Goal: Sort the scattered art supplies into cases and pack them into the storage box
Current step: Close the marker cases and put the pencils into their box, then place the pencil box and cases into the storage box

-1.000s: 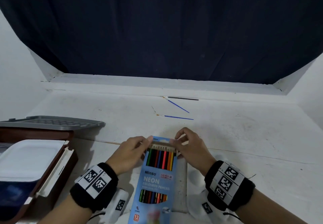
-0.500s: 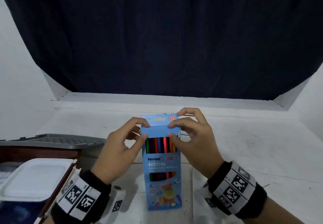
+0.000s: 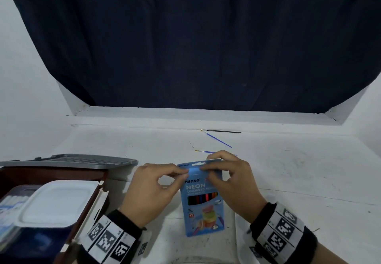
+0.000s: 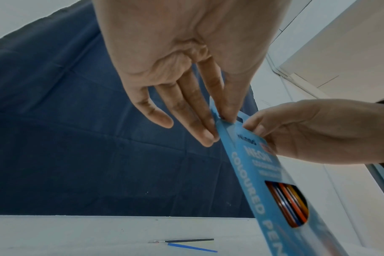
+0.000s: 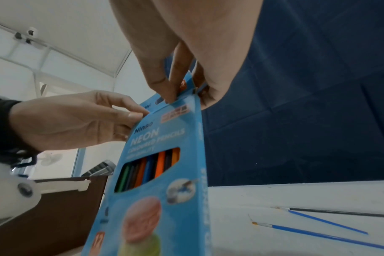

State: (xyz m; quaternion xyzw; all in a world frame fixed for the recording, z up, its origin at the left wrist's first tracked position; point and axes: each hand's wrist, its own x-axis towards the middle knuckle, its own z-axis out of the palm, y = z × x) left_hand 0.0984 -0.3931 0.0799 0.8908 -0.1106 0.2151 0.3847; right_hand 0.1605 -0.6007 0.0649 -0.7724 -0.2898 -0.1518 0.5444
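A blue box of neon coloured pencils (image 3: 201, 202) stands tilted between my hands, low over the white table, with its window facing me. My left hand (image 3: 181, 174) pinches its top left corner between thumb and fingers. My right hand (image 3: 210, 167) pinches the top flap on the right. The left wrist view shows my left hand's (image 4: 217, 124) fingers behind the pencil box (image 4: 257, 173) and the thumb in front. In the right wrist view my right hand (image 5: 182, 93) grips the flap of the pencil box (image 5: 164, 190). Pencils show through the window.
Beyond my hands lie a black paintbrush (image 3: 223, 131) and two blue paintbrushes (image 3: 219, 140) (image 3: 206, 151). At the left, a brown storage box (image 3: 53, 174) holds a white-lidded case (image 3: 55, 199), with a grey lid (image 3: 68, 160) behind it. A dark curtain hangs at the back.
The pencil box was lifted from lying flat with its pencil ends showing and its top flap folded shut. Both hands have moved to pinch the box's top edge.
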